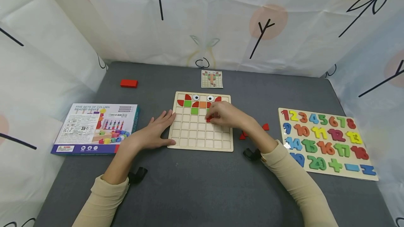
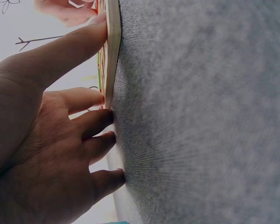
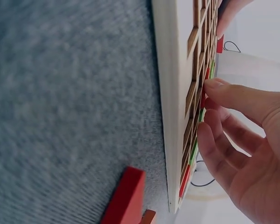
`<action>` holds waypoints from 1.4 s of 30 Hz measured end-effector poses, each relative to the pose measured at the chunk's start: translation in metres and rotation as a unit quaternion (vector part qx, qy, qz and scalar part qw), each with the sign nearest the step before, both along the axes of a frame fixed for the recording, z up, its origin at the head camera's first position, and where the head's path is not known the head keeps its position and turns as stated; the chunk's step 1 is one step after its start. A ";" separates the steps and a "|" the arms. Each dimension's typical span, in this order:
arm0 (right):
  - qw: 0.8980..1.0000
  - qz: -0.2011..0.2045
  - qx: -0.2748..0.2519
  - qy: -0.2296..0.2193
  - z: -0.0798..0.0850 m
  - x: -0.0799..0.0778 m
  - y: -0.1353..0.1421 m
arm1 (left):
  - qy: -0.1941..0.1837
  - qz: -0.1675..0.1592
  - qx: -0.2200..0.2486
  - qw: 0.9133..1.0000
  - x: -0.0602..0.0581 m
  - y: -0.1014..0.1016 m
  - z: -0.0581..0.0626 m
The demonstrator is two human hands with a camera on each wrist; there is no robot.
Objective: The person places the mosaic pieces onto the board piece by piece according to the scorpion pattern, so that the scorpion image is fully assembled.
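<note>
A wooden grid board [image 1: 189,143] lies on the table, its upper rows partly filled with red, green and orange pieces and two eye pieces [image 1: 195,97]. My left hand [image 1: 154,132] rests at the board's left side with fingers spread; its thumb touches the lower left corner, and the fingertips meet the edge and the table in the left wrist view. Over the board's right middle, my right hand [image 1: 229,115] pinches a small red piece [image 1: 208,119] at the grid. The fingers hide part of that piece and the squares behind it.
Loose red pieces [image 1: 242,136] lie right of the board, partly behind the right forearm. A small pattern card [image 1: 211,79] lies beyond the board. Far left are a red block [image 1: 129,83] and a boxed bead set [image 1: 94,129]; a number board [image 1: 342,173] lies right.
</note>
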State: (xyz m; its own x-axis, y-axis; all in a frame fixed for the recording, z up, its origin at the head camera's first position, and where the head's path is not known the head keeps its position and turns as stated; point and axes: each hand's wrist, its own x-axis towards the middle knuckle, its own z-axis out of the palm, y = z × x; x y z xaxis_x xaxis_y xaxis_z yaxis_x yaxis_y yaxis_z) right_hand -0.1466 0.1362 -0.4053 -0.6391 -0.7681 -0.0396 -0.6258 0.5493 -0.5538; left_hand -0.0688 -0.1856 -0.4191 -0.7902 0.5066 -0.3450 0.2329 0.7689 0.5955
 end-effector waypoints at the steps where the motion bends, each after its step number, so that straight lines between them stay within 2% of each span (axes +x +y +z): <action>1: 1.000 0.001 -0.002 0.004 0.000 0.000 0.000 | -0.001 0.001 -0.001 1.000 0.000 0.000 0.000; 5: 1.000 -0.003 -0.004 0.007 -0.001 -0.001 0.000 | -0.003 0.001 -0.002 1.000 0.000 0.000 0.000; 10: 0.999 -0.025 -0.022 -0.014 0.001 0.000 0.008 | -0.004 0.001 -0.001 1.000 -0.001 0.000 -0.001; 15: 0.996 -0.063 -0.043 -0.043 0.006 0.005 0.031 | -0.003 0.002 -0.003 1.000 -0.002 -0.001 -0.002; 19: 0.993 -0.095 -0.044 -0.047 0.009 0.012 0.056 | -0.005 0.002 -0.003 1.000 -0.001 0.000 0.000; 32: 0.982 -0.180 0.036 -0.036 0.012 0.040 0.143 | -0.006 0.003 0.000 1.000 0.001 -0.001 0.000; 36: 0.978 -0.194 0.058 -0.041 0.011 0.046 0.160 | -0.007 0.005 0.009 1.000 0.002 -0.001 0.003; 42: 0.978 -0.192 0.070 -0.051 0.009 0.047 0.175 | -0.008 0.004 0.007 1.000 0.002 -0.001 0.003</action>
